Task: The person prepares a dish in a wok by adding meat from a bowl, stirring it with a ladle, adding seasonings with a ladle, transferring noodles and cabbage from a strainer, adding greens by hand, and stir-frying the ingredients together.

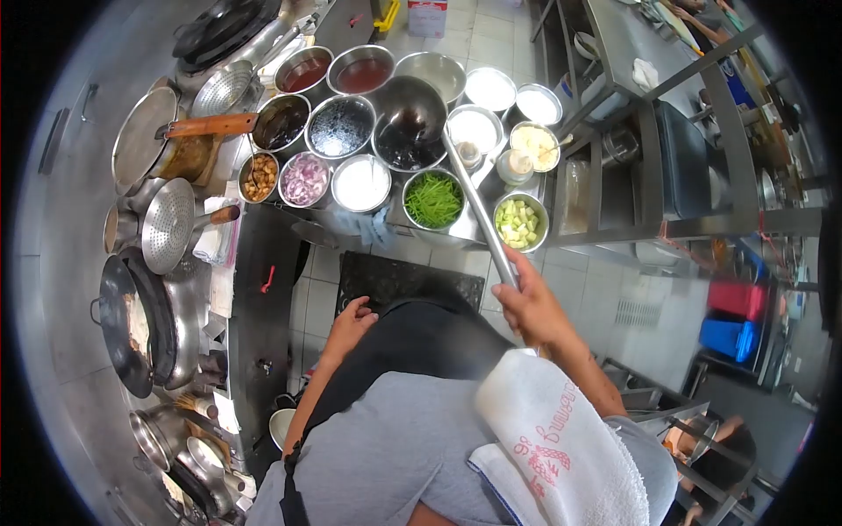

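My right hand (533, 302) is wrapped round the long metal handle of a ladle (478, 197). The handle slants up and left to the ladle's big dark round bowl, which is over a bowl of dark liquid (412, 156). Close to the handle are a bowl of chopped green scallions (433, 200), a bowl of pale green diced vegetable (519, 223) and a glass jar (515, 166). Down by the black apron, my left hand (353, 324) hangs with loosely bent fingers apart and nothing in it.
Metal bowls hold red sauce (362, 74), chopped red onion (305, 179), brown cubes (260, 177) and white powder (361, 182). Woks (127, 324) and a perforated skimmer (168, 226) line the left stove. Metal shelving (702, 226) stands right. Another person's arm (702, 24) shows far right.
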Motion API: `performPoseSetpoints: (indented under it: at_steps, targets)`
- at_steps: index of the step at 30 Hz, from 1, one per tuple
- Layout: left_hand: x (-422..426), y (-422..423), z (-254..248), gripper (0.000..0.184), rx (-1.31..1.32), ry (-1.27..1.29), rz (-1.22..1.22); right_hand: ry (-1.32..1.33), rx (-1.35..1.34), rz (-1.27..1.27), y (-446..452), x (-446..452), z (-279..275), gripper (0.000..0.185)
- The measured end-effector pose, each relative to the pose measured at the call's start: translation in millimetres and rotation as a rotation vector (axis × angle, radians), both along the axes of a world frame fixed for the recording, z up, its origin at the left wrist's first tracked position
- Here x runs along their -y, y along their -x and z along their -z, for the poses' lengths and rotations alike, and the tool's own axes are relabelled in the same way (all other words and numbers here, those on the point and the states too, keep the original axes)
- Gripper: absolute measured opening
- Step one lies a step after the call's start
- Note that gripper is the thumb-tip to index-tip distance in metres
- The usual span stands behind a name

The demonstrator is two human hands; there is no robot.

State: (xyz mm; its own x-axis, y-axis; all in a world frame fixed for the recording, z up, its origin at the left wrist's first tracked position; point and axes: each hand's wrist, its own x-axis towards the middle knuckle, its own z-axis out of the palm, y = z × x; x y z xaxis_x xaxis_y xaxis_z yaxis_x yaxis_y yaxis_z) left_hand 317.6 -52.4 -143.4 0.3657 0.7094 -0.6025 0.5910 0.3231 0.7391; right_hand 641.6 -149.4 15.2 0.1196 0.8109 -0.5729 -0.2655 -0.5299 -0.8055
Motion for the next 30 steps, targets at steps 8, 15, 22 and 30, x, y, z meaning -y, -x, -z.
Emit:
performPoseSetpoints:
  at_steps: [8, 15, 22, 30]
  targets:
    - [-7.2, 28.4, -33.9, 0.051, 0.017, -0.058, -0.098, 0.000, -0.157, 0.040, 4.1, -11.3, -19.3, 0.064]
    - [-55.6, 173.0, -125.0, 0.043, -0.232, -0.801, -0.456, -0.207, -0.085, -0.126, 54.8, -64.7, -50.5, 0.068]
    - [-85.8, 328.9, -154.6, 0.050, -0.890, -1.268, -0.779, -0.330, -0.082, -0.691, 229.0, -173.5, -82.1, 0.064]
    - [-86.0, 339.3, -121.3, 0.046, -0.900, -1.255, -0.734, -1.045, 0.597, -1.100, 400.5, -252.7, -102.7, 0.058]
